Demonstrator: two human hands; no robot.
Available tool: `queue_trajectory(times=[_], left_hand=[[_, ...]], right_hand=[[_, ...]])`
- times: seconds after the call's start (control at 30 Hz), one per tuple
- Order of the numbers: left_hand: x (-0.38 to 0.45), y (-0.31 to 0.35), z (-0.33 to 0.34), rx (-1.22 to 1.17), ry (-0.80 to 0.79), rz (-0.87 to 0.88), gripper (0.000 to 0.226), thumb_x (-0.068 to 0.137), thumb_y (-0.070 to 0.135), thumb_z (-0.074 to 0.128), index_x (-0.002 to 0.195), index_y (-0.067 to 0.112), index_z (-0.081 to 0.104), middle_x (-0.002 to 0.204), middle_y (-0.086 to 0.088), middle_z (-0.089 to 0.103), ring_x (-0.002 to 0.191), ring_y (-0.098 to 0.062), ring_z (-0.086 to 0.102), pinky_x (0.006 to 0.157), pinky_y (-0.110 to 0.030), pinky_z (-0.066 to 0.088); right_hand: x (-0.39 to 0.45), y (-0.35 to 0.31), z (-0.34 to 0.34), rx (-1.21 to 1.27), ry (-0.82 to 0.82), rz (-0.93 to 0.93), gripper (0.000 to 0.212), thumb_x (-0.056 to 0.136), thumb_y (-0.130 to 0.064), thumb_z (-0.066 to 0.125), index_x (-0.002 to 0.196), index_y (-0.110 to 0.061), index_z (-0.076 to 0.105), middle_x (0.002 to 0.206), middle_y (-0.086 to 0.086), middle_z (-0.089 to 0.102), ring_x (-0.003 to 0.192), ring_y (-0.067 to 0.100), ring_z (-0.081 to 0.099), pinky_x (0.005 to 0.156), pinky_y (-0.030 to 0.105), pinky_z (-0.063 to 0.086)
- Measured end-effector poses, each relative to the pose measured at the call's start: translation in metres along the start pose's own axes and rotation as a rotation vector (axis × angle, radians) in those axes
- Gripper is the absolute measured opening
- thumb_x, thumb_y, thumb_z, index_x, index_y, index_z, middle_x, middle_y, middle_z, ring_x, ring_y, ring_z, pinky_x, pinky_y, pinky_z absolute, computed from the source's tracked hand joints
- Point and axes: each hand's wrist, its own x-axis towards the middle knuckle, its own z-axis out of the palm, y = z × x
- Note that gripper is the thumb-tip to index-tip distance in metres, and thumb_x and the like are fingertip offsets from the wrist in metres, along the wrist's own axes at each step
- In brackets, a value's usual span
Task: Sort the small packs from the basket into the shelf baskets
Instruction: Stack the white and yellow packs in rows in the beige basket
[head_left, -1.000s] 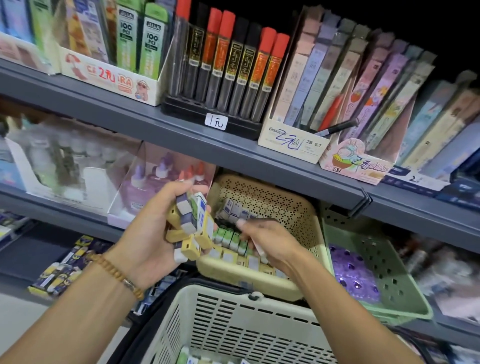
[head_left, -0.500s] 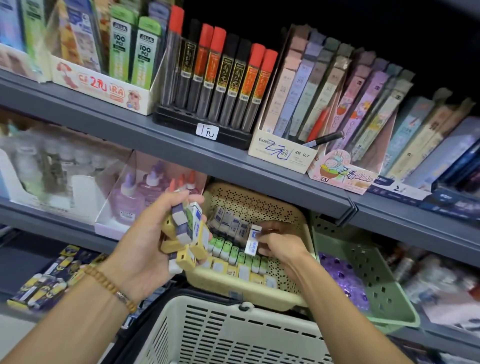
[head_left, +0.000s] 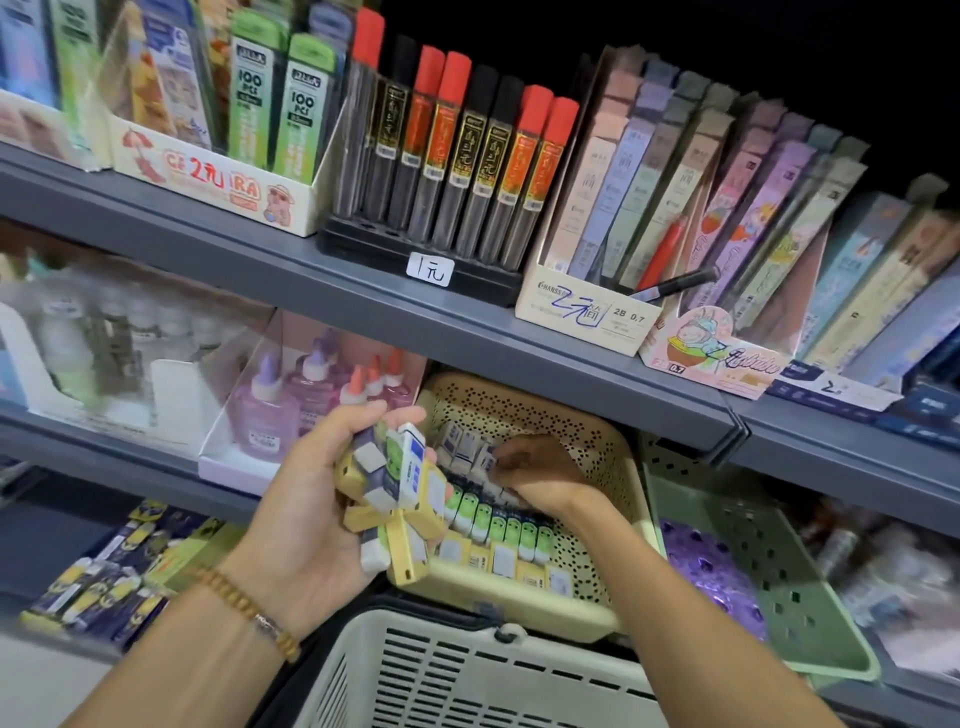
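My left hand (head_left: 311, 499) clamps a bundle of packs (head_left: 395, 499) by the beige basket's (head_left: 618, 467) left edge; my right hand (head_left: 540, 475), nearer the back row, grip hidden.

The right hand (head_left: 540, 475) hides its own fingertips among the far packs in the beige shelf basket (head_left: 597, 447). The slatted basket (head_left: 467, 675) is cut off at the near edge. Bottles (head_left: 93, 343) at left are blurred.

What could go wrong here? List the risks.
1. The left hand grips a loose, fanned bundle of small packs; one could slip out.
2. The right hand reaches into the beige shelf basket and could knock the neat rows of packs askew.
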Motion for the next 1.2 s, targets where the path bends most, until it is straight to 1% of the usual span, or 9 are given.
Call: queue_trajectory(times=[0.07, 0.17, 0.37, 0.47, 0.6, 0.73, 0.83, 0.97, 1.2], left_hand=[[0.001, -0.002, -0.001, -0.102, 0.015, -0.041, 0.036, 0.076, 0.04, 0.064, 0.094, 0.011, 0.075, 0.094, -0.015, 0.059, 0.075, -0.031, 0.063, 0.073, -0.045, 0.051], [0.004, -0.003, -0.001, -0.215, 0.044, -0.056, 0.034, 0.073, 0.042, 0.065, 0.085, 0.011, 0.073, 0.092, -0.015, 0.061, 0.091, -0.035, 0.059, 0.074, -0.045, 0.051], [0.009, -0.006, 0.001, -0.315, 0.035, 0.041, 0.042, 0.066, 0.037, 0.068, 0.102, 0.018, 0.057, 0.088, -0.011, 0.054, 0.081, -0.029, 0.056, 0.084, -0.044, 0.044], [0.011, -0.01, 0.002, -0.402, 0.061, 0.07, 0.047, 0.071, 0.038, 0.066, 0.111, 0.016, 0.053, 0.095, -0.012, 0.051, 0.087, -0.03, 0.054, 0.091, -0.043, 0.042], [0.013, -0.017, 0.007, -0.412, 0.098, 0.103, 0.037, 0.082, 0.039, 0.061, 0.11, 0.016, 0.057, 0.104, -0.009, 0.051, 0.099, -0.028, 0.053, 0.103, -0.046, 0.04], [0.012, -0.022, 0.009, -0.315, 0.023, 0.105, 0.021, 0.086, 0.036, 0.057, 0.082, 0.016, 0.058, 0.082, -0.007, 0.058, 0.078, -0.025, 0.062, 0.082, -0.042, 0.052], [0.011, -0.023, 0.008, -0.294, 0.028, 0.065, 0.023, 0.087, 0.036, 0.056, 0.09, 0.013, 0.057, 0.105, -0.016, 0.059, 0.101, -0.034, 0.06, 0.096, -0.048, 0.044], [0.012, -0.021, 0.006, -0.305, 0.021, 0.029, 0.027, 0.087, 0.036, 0.057, 0.097, 0.011, 0.055, 0.111, -0.018, 0.06, 0.104, -0.035, 0.061, 0.078, -0.042, 0.055], [0.012, -0.02, 0.007, -0.268, 0.067, -0.042, 0.045, 0.087, 0.032, 0.058, 0.125, 0.008, 0.059, 0.119, -0.02, 0.066, 0.101, -0.036, 0.068, 0.091, -0.05, 0.052]], right_hand=[[-0.001, -0.001, 0.002, 0.022, -0.043, -0.024, 0.026, 0.087, -0.007, 0.067, 0.111, -0.018, 0.069, 0.113, 0.0, 0.068, 0.097, 0.015, 0.062, 0.089, 0.028, 0.051], [-0.01, -0.007, 0.004, 0.044, 0.061, -0.077, 0.019, 0.092, -0.012, 0.063, 0.109, -0.014, 0.07, 0.102, -0.003, 0.068, 0.093, 0.011, 0.062, 0.077, 0.01, 0.047], [-0.072, -0.03, 0.002, 0.462, 0.056, -0.205, 0.006, 0.093, -0.018, 0.062, 0.094, -0.015, 0.066, 0.072, 0.004, 0.071, 0.062, 0.01, 0.063, 0.058, 0.022, 0.052], [-0.105, -0.039, -0.002, 0.45, -0.097, -0.335, 0.033, 0.079, -0.037, 0.073, 0.106, -0.021, 0.063, 0.076, 0.004, 0.072, 0.069, 0.014, 0.067, 0.066, 0.028, 0.054], [-0.119, -0.045, 0.0, 0.357, -0.233, -0.41, 0.06, 0.068, -0.022, 0.088, 0.12, -0.03, 0.06, 0.08, 0.001, 0.068, 0.071, 0.014, 0.06, 0.073, 0.031, 0.054], [-0.12, -0.047, 0.002, 0.308, -0.148, -0.459, 0.042, 0.078, -0.005, 0.077, 0.115, -0.022, 0.068, 0.082, 0.002, 0.06, 0.069, 0.013, 0.052, 0.068, 0.028, 0.049], [-0.12, -0.049, 0.001, 0.368, -0.091, -0.468, 0.031, 0.083, -0.003, 0.069, 0.102, -0.028, 0.071, 0.08, 0.0, 0.059, 0.07, 0.017, 0.05, 0.069, 0.041, 0.05], [-0.116, -0.05, -0.001, 0.393, -0.076, -0.486, 0.024, 0.084, -0.003, 0.072, 0.1, -0.021, 0.07, 0.087, 0.006, 0.068, 0.07, 0.011, 0.058, 0.066, 0.029, 0.053], [-0.106, -0.035, -0.004, 0.575, -0.063, -0.428, 0.02, 0.092, -0.01, 0.065, 0.112, -0.008, 0.065, 0.09, -0.002, 0.07, 0.072, 0.008, 0.062, 0.062, 0.019, 0.048]])
